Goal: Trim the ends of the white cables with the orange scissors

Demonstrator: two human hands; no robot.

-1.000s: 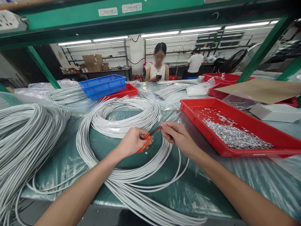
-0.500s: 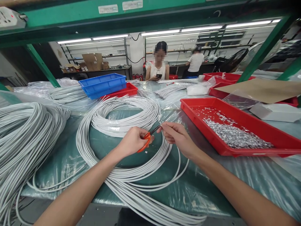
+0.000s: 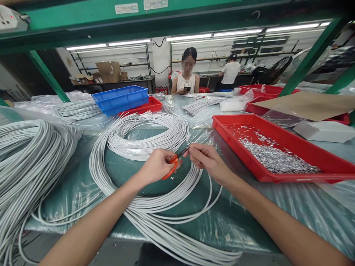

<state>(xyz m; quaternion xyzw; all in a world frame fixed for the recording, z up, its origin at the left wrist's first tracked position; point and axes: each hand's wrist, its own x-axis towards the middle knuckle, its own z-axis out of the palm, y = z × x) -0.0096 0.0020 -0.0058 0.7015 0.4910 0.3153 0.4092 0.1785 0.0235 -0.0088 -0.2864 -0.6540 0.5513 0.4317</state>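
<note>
My left hand (image 3: 159, 165) is closed around the orange handles of a pair of scissors (image 3: 173, 166), whose dark blades point right and up. Those blades meet the fingertips of my right hand (image 3: 206, 159), which is pinched near the cable ends at the right side of the coil; what exactly it grips is too small to make out. Beneath and around both hands lies a coil of white cables (image 3: 146, 147), with loose strands running toward the front edge. Right of my right hand, a red tray (image 3: 235, 147) holds many small shiny metal pieces (image 3: 277, 157).
A thick cable bundle (image 3: 33, 159) lies at the left. Behind the coil sit blue trays (image 3: 122, 99) on a red one. A person (image 3: 188, 83) with a phone faces me across the table. Green shelf bars (image 3: 138, 26) cross overhead, and cardboard (image 3: 307, 103) lies at the right.
The scissor blades and my right fingertips have shifted very slightly against each other. Both hands otherwise stay in place, and the whole view has moved a little.
</note>
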